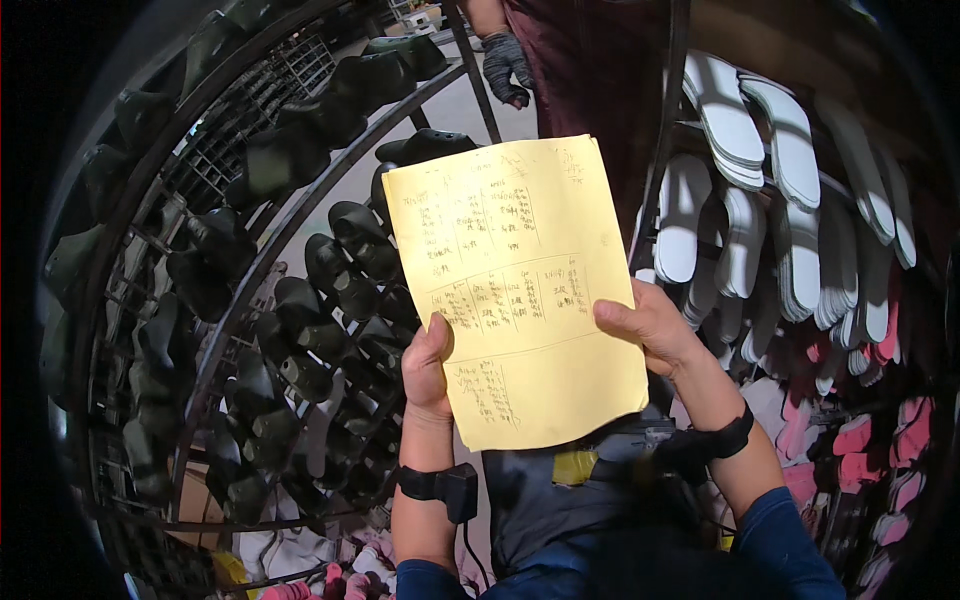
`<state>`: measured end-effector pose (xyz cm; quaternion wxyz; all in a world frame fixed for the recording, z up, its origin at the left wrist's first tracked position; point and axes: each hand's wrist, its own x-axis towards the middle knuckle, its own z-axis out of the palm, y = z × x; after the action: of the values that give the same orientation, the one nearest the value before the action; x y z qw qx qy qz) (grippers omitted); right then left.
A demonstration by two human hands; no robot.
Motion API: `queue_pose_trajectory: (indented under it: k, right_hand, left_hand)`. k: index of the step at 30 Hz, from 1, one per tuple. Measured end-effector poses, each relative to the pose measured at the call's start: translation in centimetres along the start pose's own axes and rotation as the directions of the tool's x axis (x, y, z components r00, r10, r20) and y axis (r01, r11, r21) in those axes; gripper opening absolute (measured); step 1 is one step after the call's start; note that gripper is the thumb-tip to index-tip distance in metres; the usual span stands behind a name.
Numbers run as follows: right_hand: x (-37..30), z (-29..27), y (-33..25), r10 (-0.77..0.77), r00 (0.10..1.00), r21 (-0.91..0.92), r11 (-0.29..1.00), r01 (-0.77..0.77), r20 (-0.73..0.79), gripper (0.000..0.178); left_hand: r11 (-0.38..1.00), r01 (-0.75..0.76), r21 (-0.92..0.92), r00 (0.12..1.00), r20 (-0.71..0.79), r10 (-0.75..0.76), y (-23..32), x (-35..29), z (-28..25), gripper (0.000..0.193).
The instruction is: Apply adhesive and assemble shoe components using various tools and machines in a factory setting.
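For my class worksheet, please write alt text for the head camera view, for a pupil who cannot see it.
A person's left hand and right hand hold yellow paper covered with handwritten notes. Dark shoe-shaped pieces crowd the left; white sole-shaped pieces stand stacked at right. Beyond the paper is another person's gloved hand.

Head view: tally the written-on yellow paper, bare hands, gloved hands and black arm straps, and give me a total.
Yellow paper, top sheet only: 1
Bare hands, left hand and right hand: 2
Gloved hand of another person: 1
Black arm straps, left strap and right strap: 2
Total: 6
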<state>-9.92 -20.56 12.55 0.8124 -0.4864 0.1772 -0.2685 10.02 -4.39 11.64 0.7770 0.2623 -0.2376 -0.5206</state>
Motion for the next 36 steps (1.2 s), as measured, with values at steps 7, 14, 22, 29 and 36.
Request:
queue_pose_trajectory:
  k: [7,14,22,29,36]
  right_hand:
    - [-0.3,0.5,0.4,-0.209,0.976,-0.26,0.947,0.188,-0.055,0.03]
    - [0.4,-0.4,1.1,-0.291,0.95,-0.18,0.946,0.269,-0.11,0.026]
    - [0.3,-0.2,0.8,-0.233,0.96,-0.083,0.971,0.222,-0.156,0.027]
    - [0.5,0.5,1.0,-0.229,0.957,-0.036,0.973,0.226,-0.177,0.027]
    - [0.7,0.9,1.7,-0.253,0.948,-0.102,0.966,0.237,-0.191,0.026]
  left_hand:
    - [0.818,-0.085,0.569,0.958,-0.178,0.223,0.9,0.3,1.7,0.06]
    - [-0.458,-0.229,0.859,0.728,0.463,0.505,-1.2,-0.2,5.5,0.045]
    - [-0.632,-0.091,0.769,0.864,0.377,0.335,-1.8,0.7,7.6,0.04]
    - [-0.621,0.034,0.783,0.874,0.278,0.398,-2.1,0.6,7.9,0.047]
    - [-0.616,0.057,0.786,0.952,0.144,0.272,-3.7,1.1,9.0,0.057]
